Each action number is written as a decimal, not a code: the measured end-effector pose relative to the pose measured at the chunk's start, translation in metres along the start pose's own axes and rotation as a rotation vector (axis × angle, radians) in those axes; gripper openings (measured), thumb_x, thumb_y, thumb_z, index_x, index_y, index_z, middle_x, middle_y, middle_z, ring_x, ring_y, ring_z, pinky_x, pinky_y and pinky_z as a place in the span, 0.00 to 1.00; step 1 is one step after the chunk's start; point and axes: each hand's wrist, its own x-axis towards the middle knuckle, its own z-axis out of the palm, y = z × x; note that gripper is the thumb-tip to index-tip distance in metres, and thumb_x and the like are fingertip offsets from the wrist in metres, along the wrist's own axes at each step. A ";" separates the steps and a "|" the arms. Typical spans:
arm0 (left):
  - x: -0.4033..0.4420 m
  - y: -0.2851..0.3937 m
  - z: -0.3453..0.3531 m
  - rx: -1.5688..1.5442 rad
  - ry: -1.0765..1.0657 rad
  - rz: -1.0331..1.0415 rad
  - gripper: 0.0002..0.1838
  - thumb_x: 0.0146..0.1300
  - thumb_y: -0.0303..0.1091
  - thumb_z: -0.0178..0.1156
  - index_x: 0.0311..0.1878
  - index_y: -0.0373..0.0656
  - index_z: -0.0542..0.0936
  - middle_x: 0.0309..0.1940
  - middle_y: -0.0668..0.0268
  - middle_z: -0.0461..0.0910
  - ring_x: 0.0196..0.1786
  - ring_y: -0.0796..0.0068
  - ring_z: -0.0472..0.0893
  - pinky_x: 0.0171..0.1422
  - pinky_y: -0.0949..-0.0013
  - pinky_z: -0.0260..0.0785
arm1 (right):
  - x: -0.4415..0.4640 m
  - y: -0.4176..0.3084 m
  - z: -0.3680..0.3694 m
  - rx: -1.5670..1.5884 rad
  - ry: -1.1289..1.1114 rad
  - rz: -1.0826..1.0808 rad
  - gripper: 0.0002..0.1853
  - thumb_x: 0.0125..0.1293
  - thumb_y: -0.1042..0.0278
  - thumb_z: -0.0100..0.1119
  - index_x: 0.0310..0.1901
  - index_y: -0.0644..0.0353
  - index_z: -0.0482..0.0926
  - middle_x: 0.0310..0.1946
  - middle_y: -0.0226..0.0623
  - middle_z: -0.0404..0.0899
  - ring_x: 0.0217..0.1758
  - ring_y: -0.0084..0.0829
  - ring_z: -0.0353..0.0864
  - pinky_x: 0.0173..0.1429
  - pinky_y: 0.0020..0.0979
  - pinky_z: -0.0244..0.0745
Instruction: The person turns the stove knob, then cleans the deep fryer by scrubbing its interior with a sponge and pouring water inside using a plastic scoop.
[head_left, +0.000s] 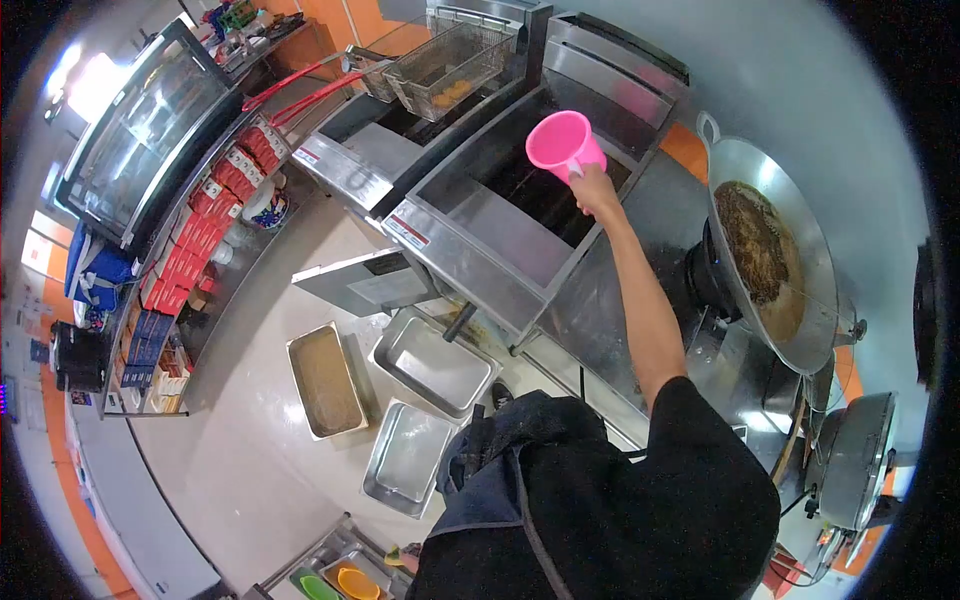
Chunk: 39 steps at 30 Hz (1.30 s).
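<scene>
One pink plastic mug (563,142), smooth and round-mouthed, is held in the right hand (594,192); the fingers are curled closed around its handle, and the arm is stretched out. The mug sits just beyond the hand, its round mouth facing the camera, over the nearer of two boxy steel fryers (510,240). That fryer's tank, below the hand and to its left, has a dark interior and a flat, dull metal panel.

Farther left of the hand, past the second fryer (340,165), are two wire-mesh baskets (440,72); one carries a few golden pieces (452,94).

To the right of the hand, well apart from it, stands one wide, round metal wok (762,165) with loop handles, containing dark brown, frothy liquid (750,240). A second round metal vessel (868,460) is farther off on that side, nearer the body.

Well below and left of the hand, three rectangular metal pans rest on the pale, glossy floor (230,430): one with brown contents (304,392) and two with bare, shiny bottoms (435,360). The left hand cannot be made out, so its state cannot be told.
</scene>
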 end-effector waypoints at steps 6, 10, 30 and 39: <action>-0.002 0.006 -0.001 -0.049 -0.055 -0.030 0.11 0.62 0.31 0.52 0.46 0.38 0.68 0.32 0.61 0.76 0.30 0.70 0.76 0.37 0.69 0.71 | 0.074 0.040 0.011 -0.188 0.003 -0.017 0.15 0.63 0.65 0.52 0.33 0.73 0.76 0.14 0.44 0.75 0.15 0.36 0.77 0.18 0.38 0.70; 0.005 0.030 -0.005 -0.120 -0.138 -0.033 0.15 0.62 0.30 0.51 0.51 0.37 0.68 0.35 0.60 0.77 0.32 0.69 0.77 0.40 0.68 0.73 | 0.100 0.051 0.010 -0.260 0.058 -0.053 0.14 0.54 0.68 0.54 0.35 0.71 0.81 0.26 0.56 0.82 0.34 0.55 0.84 0.41 0.49 0.77; 0.059 0.142 0.166 -0.239 -0.157 0.166 0.11 0.62 0.41 0.61 0.42 0.46 0.76 0.32 0.66 0.79 0.31 0.73 0.79 0.33 0.77 0.77 | 0.153 -0.012 -0.001 -0.464 0.198 -0.045 0.15 0.57 0.68 0.58 0.43 0.67 0.82 0.44 0.57 0.82 0.51 0.53 0.81 0.55 0.47 0.77; 0.059 0.103 0.166 -0.214 -0.232 0.015 0.13 0.60 0.39 0.62 0.43 0.43 0.75 0.36 0.64 0.79 0.36 0.70 0.80 0.35 0.74 0.79 | 0.137 -0.007 -0.012 -0.557 0.219 -0.113 0.15 0.56 0.70 0.57 0.44 0.67 0.82 0.46 0.58 0.81 0.50 0.54 0.81 0.54 0.46 0.77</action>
